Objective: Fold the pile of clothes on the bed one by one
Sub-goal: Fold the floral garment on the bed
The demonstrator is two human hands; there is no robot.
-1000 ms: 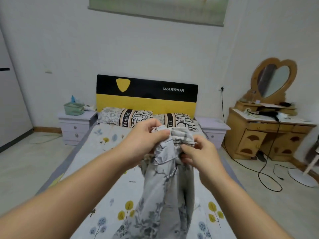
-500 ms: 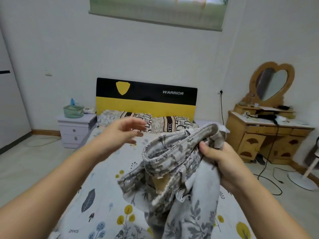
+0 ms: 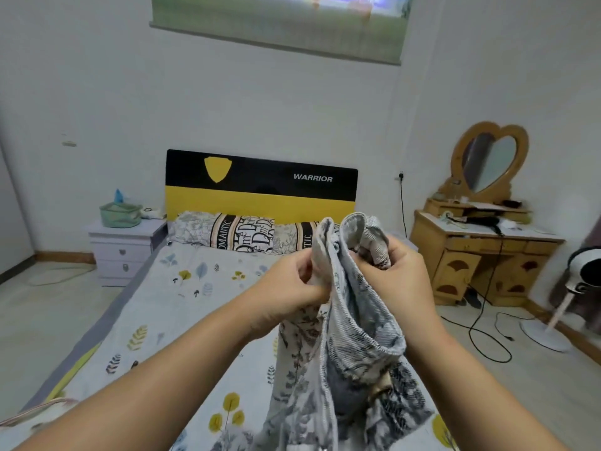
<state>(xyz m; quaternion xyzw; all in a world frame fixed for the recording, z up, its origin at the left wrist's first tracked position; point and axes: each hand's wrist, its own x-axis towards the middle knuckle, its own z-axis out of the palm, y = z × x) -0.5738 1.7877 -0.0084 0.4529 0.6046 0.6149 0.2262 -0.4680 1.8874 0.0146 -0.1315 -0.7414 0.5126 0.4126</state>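
Item: garment (image 3: 351,346), grey-white cloth with a dark leaf print, apparently trousers or shorts, though the cut cannot be told for certain from the bunched folds. It is held up in the air over the bed (image 3: 182,288), its lower part hanging toward the sheet.

Left hand (image 3: 292,288): fingers curled; the left side of the top hem is pinched.

Right hand (image 3: 403,271): fingers curled; the right side of the same hem is gripped, with a fold of cloth standing above the knuckles.

Change noted: half a second ago the left hand was open and clear of the cloth, and the garment was carried by the right hand alone. The cloth is now held by both hands, close together at the hem.

Meaning for the task: the garment is judged to be taken up but not yet spread or folded; the hem probably has to be drawn out flat first.

Also present: headboard (image 3: 260,187), pillows (image 3: 234,232), bedside cabinet (image 3: 123,252), dressing table (image 3: 481,252).
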